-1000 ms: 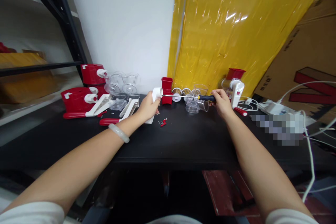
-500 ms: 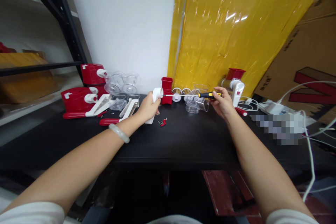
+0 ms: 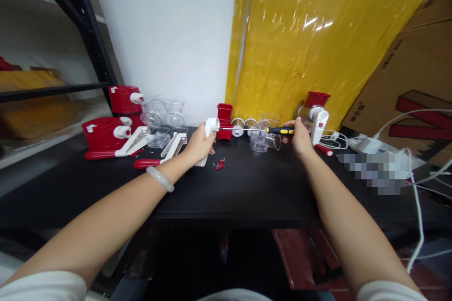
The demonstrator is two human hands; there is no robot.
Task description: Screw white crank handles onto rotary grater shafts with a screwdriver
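My left hand [image 3: 200,143] is closed around a white plastic part [image 3: 212,125] with a round opening that faces right. In my right hand [image 3: 301,136] is the black and yellow handle of a screwdriver [image 3: 278,130], held level. Its long shaft runs left into the opening of the white part; the tip is hidden inside. Below my left hand, small red pieces [image 3: 220,165] and several screws lie on the black table [image 3: 243,193]. A white crank arm with a red handle [image 3: 146,163] rests left of my left wrist.
Red machine housings [image 3: 102,136] and clear plastic cups [image 3: 165,106] stand at the left. Behind the screwdriver are a red chute [image 3: 224,120], drum graters [image 3: 243,126] and clear parts [image 3: 259,143]. An assembled red and white grater [image 3: 319,120] and white cables [image 3: 418,202] are on the right.
My right hand has turned on the screwdriver's handle, and its fingers now sit differently. The screwdriver and the white part in my left hand have stayed in nearly the same place.
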